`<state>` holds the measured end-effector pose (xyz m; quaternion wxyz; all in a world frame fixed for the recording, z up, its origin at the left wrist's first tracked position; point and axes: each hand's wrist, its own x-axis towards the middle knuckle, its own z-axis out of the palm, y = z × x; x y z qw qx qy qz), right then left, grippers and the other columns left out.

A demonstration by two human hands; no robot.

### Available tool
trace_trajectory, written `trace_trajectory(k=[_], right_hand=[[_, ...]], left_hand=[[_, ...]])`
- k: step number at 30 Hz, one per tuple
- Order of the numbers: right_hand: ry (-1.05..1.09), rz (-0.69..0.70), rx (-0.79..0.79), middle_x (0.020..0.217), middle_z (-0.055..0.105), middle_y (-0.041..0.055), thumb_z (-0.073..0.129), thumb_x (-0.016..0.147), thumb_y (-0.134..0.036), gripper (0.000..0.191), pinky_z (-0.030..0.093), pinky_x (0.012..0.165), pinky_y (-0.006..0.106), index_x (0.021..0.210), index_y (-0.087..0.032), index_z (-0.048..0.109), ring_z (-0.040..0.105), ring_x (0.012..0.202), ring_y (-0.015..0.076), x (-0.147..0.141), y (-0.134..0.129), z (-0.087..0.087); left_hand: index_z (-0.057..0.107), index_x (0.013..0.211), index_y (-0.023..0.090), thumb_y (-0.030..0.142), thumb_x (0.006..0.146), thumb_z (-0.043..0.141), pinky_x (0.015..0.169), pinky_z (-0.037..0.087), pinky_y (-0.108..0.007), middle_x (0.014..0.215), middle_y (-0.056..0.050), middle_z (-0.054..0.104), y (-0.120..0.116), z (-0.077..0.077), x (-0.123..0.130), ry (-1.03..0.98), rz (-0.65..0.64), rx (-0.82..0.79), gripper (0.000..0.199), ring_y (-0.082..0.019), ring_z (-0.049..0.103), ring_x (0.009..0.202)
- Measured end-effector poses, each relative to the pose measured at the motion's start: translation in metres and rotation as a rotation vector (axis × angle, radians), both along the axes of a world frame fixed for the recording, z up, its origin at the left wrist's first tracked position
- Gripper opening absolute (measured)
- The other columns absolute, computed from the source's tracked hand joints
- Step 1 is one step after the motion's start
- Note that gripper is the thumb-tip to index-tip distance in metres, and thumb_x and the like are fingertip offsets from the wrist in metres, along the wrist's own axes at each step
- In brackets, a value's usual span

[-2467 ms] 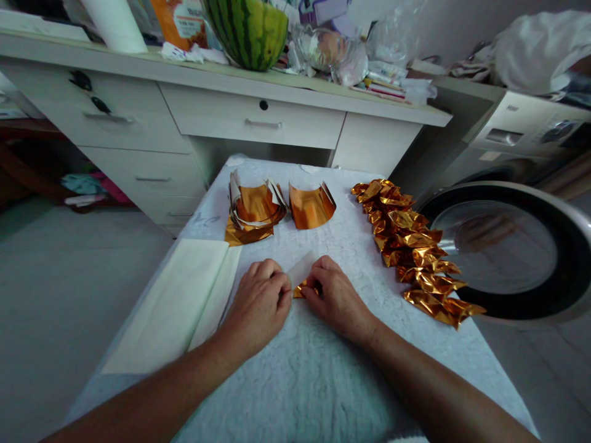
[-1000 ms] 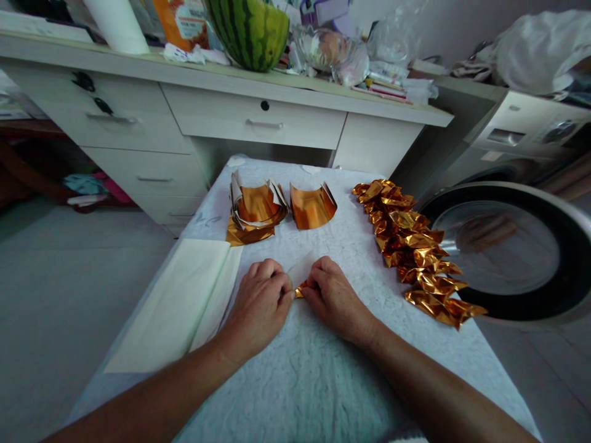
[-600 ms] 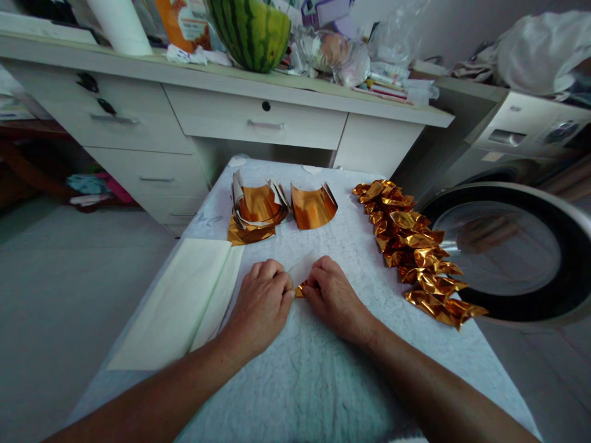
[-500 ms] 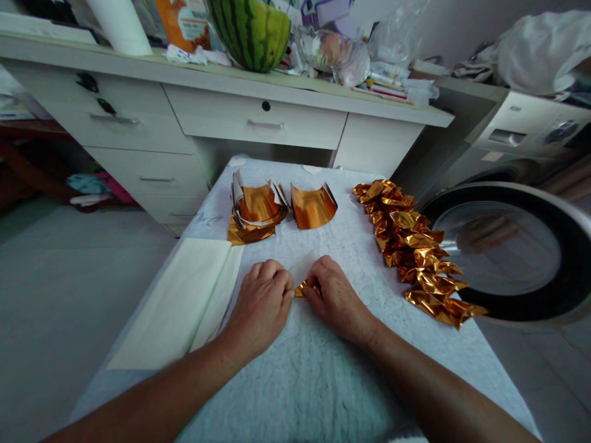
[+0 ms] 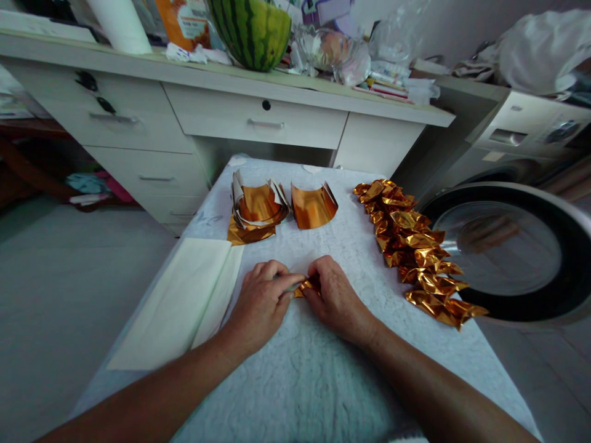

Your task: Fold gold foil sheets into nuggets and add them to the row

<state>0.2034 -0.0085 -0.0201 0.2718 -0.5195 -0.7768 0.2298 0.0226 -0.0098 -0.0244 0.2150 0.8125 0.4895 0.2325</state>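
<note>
Over the middle of the cloth-covered table, both hands meet at a small piece of gold foil paper. My left hand pinches its left end, the index finger stretched across its top edge. My right hand closes its thumb and fingers on the right end, hiding much of the piece. Beyond the hands sit a curled stack of gold foil sheets and a single curved gold foil sheet. Twisted gold foil pieces overlap in a row to the right. Pale paper sheets lie left.
A white desk with drawers stands behind the table, carrying a cut watermelon, plastic bags and a white roll. At right, a washing machine's round door hangs open close to the table edge.
My left index finger has stretched out to the right over the foil. The whitish sheet that stood up between my hands has gone down. My right hand has barely moved.
</note>
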Motion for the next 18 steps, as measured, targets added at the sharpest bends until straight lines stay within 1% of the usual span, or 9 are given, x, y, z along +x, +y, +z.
trace_trajectory(k=[7,10,15,18], right_hand=[[-0.002,-0.012,-0.003,0.088,0.049,0.0054,0.053,0.081,-0.013,0.013,0.042,0.074,0.034,0.088,-0.019,0.043,0.047,0.082,0.0199,-0.0004,-0.0002,-0.0001],[-0.025,-0.015,-0.007,0.09,0.05,0.0063,0.054,0.08,-0.014,0.014,0.043,0.076,0.036,0.089,-0.019,0.044,0.047,0.084,0.0209,-0.0018,-0.0015,0.0008],[-0.108,-0.046,0.013,0.095,0.051,0.0087,0.058,0.081,-0.022,0.02,0.044,0.081,0.042,0.095,-0.018,0.045,0.048,0.088,0.0236,-0.0069,-0.0029,0.0009],[-0.128,-0.049,0.02,0.099,0.052,0.0104,0.058,0.081,-0.021,0.025,0.045,0.084,0.044,0.102,-0.017,0.046,0.049,0.091,0.0247,-0.0092,-0.0027,0.0012]], left_hand=[[0.072,0.101,0.029,0.009,0.085,0.055,0.083,0.041,-0.038,0.095,-0.002,0.056,0.0021,0.0002,0.0005,-0.006,-0.026,0.006,0.031,-0.021,0.051,0.095],[0.072,0.102,0.028,0.008,0.084,0.056,0.083,0.041,-0.038,0.095,-0.003,0.057,0.0029,0.0015,0.0017,0.013,-0.017,-0.004,0.031,-0.021,0.05,0.095],[0.072,0.102,0.024,0.007,0.082,0.058,0.084,0.042,-0.039,0.096,-0.004,0.056,0.0039,0.0036,0.0027,0.019,-0.013,-0.033,0.03,-0.022,0.049,0.095],[0.072,0.102,0.025,0.007,0.082,0.058,0.084,0.042,-0.038,0.097,-0.004,0.057,0.0047,0.0037,0.0022,0.015,-0.026,-0.035,0.03,-0.022,0.05,0.096]])
